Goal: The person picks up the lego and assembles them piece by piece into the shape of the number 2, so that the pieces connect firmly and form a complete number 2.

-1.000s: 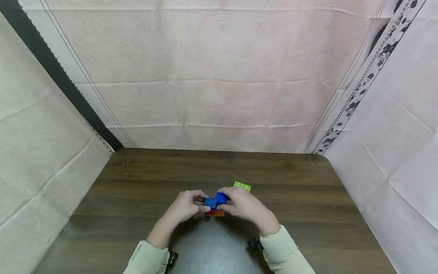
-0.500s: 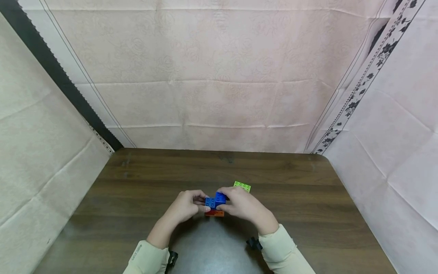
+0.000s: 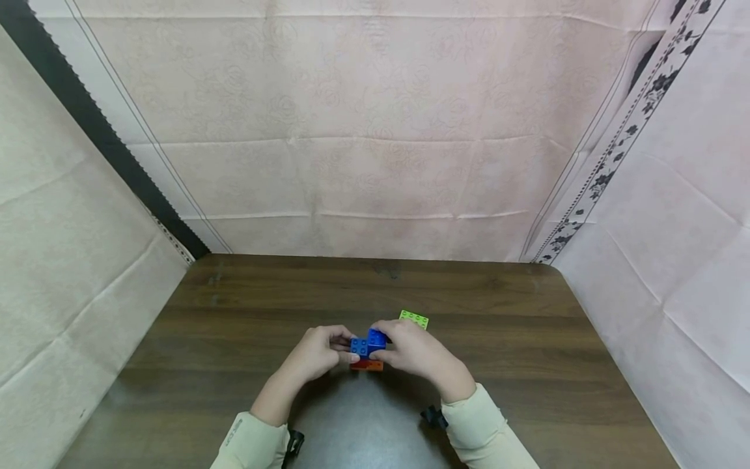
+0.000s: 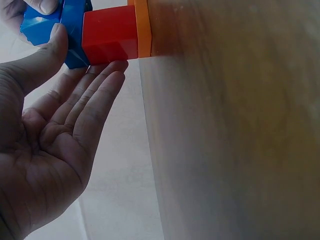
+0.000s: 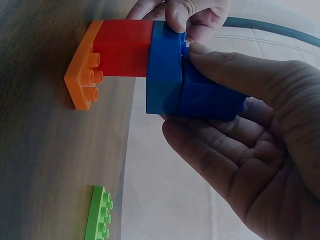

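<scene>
An upright stack stands on the table between both hands. At its base lies a flat orange brick [image 5: 75, 82] with studs, a red brick [image 4: 111, 35] rises from it, and a longer blue brick [image 5: 164, 75] lies across the red one. Over the right end of that brick sits a second, squarer blue brick [image 5: 212, 97]. My left hand [image 3: 319, 350] pinches the longer blue brick, thumb on its near side and fingers along the far side of the stack. With thumb and fingers, my right hand [image 3: 415, 350] grips the upper blue brick.
Just behind my right hand, a flat light green brick [image 3: 414, 318] with studs lies on the brown wooden table [image 3: 281, 286]. Pale cloth [image 3: 375, 163] hangs along the table's back edge and both sides.
</scene>
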Motion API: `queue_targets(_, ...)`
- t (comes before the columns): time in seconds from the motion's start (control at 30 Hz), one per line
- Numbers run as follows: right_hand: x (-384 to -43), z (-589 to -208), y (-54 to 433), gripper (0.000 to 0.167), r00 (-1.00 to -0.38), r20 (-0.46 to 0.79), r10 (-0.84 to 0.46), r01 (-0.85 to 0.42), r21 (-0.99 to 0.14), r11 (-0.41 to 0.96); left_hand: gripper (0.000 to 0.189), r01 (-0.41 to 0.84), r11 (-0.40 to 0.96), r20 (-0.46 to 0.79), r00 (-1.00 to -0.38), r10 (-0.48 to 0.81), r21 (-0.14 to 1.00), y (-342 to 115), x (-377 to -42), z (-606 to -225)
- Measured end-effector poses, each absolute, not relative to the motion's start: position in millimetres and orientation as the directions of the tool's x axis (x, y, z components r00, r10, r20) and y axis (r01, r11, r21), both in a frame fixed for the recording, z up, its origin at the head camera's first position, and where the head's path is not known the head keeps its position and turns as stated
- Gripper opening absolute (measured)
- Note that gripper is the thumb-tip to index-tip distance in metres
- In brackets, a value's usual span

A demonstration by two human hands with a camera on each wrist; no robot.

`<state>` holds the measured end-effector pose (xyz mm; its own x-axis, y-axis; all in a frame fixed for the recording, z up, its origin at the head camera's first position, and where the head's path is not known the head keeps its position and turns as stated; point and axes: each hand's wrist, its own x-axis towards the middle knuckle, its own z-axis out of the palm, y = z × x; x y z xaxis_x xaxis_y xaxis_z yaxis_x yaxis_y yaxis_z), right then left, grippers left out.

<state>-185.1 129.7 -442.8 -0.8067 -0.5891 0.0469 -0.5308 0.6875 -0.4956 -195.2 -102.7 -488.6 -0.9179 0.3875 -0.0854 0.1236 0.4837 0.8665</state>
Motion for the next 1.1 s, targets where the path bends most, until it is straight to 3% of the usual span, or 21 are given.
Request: queue_targets(1.1,-185,-430,118,0.039,-0.815,-0.027,-0.578,-0.514,-0.425,0.745,0.024,0.104,0.487,-0.099,-0.923,0.373,0.867,-102,-194,-487)
